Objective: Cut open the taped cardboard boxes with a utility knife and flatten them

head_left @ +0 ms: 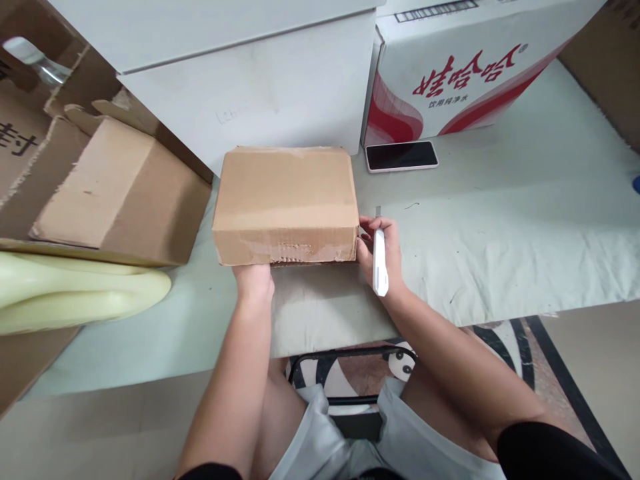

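Note:
A closed brown cardboard box (285,200) lies on a white cloth-covered table (500,227) in front of me. My left hand (254,280) reaches under the box's near bottom edge, so its fingers are hidden. My right hand (383,257) rests at the box's right near corner, fingers closed around a white utility knife (379,261) whose small blade points away from me.
A phone (401,155) lies face up behind the box. A white carton with red print (450,73) and a large white box (260,80) stand at the back. Open brown cartons (110,193) and a pale yellow plastic object (75,290) sit at the left.

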`<state>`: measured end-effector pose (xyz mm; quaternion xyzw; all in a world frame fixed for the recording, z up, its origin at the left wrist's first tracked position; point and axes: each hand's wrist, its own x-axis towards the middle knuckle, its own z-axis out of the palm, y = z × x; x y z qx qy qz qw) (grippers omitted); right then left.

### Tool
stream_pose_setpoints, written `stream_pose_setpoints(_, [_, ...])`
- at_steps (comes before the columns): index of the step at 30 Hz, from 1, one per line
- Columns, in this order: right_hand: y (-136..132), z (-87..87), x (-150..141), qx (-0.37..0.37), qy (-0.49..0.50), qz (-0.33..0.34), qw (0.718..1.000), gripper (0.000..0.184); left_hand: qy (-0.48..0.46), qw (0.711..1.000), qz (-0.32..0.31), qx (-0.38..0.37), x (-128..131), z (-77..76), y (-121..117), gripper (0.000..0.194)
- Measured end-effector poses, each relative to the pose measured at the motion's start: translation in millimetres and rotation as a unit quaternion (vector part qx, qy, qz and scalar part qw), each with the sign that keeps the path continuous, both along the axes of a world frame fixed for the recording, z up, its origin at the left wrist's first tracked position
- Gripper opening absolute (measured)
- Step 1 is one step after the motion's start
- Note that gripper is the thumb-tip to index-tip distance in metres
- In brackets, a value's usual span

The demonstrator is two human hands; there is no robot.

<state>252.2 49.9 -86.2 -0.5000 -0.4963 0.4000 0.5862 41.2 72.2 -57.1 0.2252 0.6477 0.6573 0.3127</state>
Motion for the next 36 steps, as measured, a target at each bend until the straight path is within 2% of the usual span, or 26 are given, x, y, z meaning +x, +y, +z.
stream_pose_setpoints(6, [1.0, 0.7, -3.3, 0.007, 0.027, -0.006, 1.000, 0.034, -0.008, 1.000, 0.010, 0.011, 1.2, -4.2, 1.3, 0.075])
stream_pose_setpoints(17, [0.5, 1.1, -2.9, 0.006, 0.026, -0.002, 1.000, 0.038, -0.001, 0.999, 0.002, 0.033, 3.4, -2.7, 1.0, 0.074])
stream_pose_setpoints(24, [1.5, -1.1, -2.4, -0.001, 0.016, -0.003, 1.000, 0.038, -0.007, 1.000, 0.013, 0.023, 5.5, 1.6, 0.8, 0.080])
stream_pose_setpoints(36, [3.0, 2.8, -5.4, -0.001, 0.042, -0.005, 0.999, 0.041, -0.003, 1.000, 0.020, -0.003, 4.7, -0.3, 2.8, 0.076])
